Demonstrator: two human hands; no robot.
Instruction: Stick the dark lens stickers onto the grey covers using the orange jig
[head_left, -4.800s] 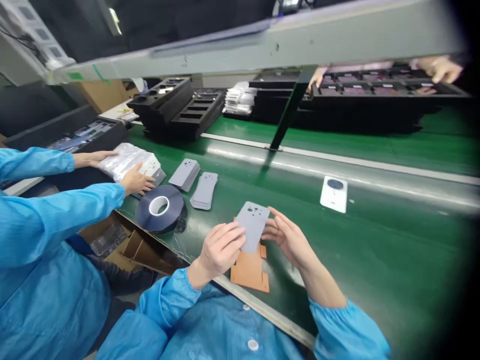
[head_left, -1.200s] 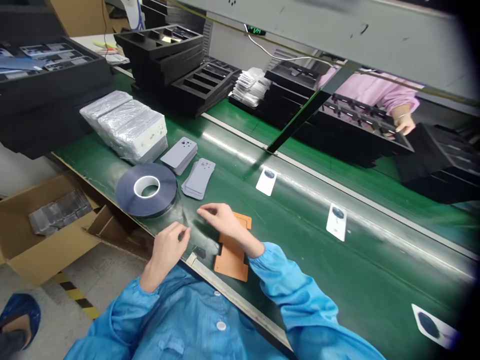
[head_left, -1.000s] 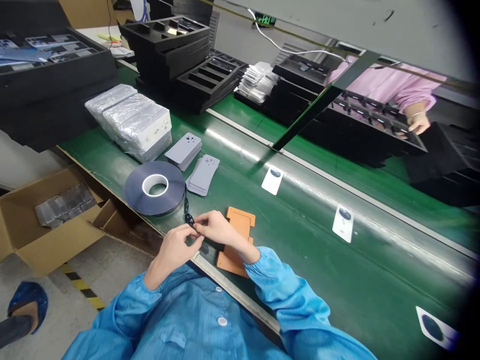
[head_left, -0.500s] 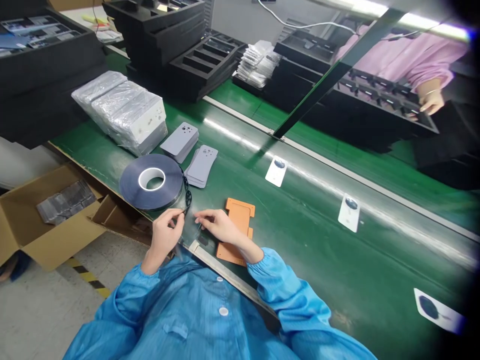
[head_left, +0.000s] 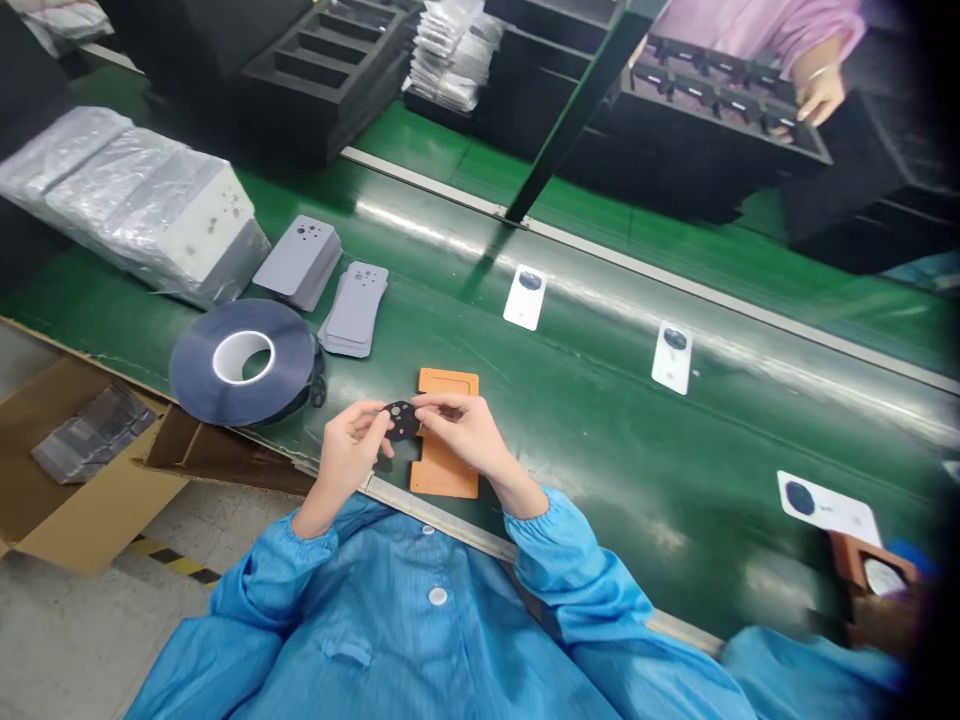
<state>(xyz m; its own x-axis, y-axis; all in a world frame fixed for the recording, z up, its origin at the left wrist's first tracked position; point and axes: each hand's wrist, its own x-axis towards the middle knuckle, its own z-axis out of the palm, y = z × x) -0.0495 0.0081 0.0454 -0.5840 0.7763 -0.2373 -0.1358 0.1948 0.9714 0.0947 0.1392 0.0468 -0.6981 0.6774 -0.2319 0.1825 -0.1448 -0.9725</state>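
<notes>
Between my two hands is a round black sticker with several holes [head_left: 403, 421]. My left hand [head_left: 352, 445] pinches its left edge, while the fingers of my right hand [head_left: 461, 428] grip its right edge. Just under and beyond my right hand lies an orange jig plate [head_left: 448, 470], partly covered by that hand. To the left, a large roll of dark tape [head_left: 191, 365] with a white core lies flat, and a strip with black round pieces [head_left: 318, 388] hangs at its right side. Two stacks of grey phone-shaped sheets [head_left: 300, 258] [head_left: 358, 308] stand behind the roll.
Plastic-wrapped bundles [head_left: 150, 190] sit at the back left. White phone-shaped panels [head_left: 525, 297] with dark circles lie along the green bench [head_left: 585, 420]. Black trays [head_left: 322, 80] stand beyond. A cardboard box [head_left: 97, 510] is below left. Another person's hand [head_left: 821, 95] is across; a blue sleeve [head_left: 810, 670] is at right.
My hands have moved right, away from the tape roll, and now hold the round black sticker between them. The view has shifted, and a brown object with another worker's sleeve appears at lower right.
</notes>
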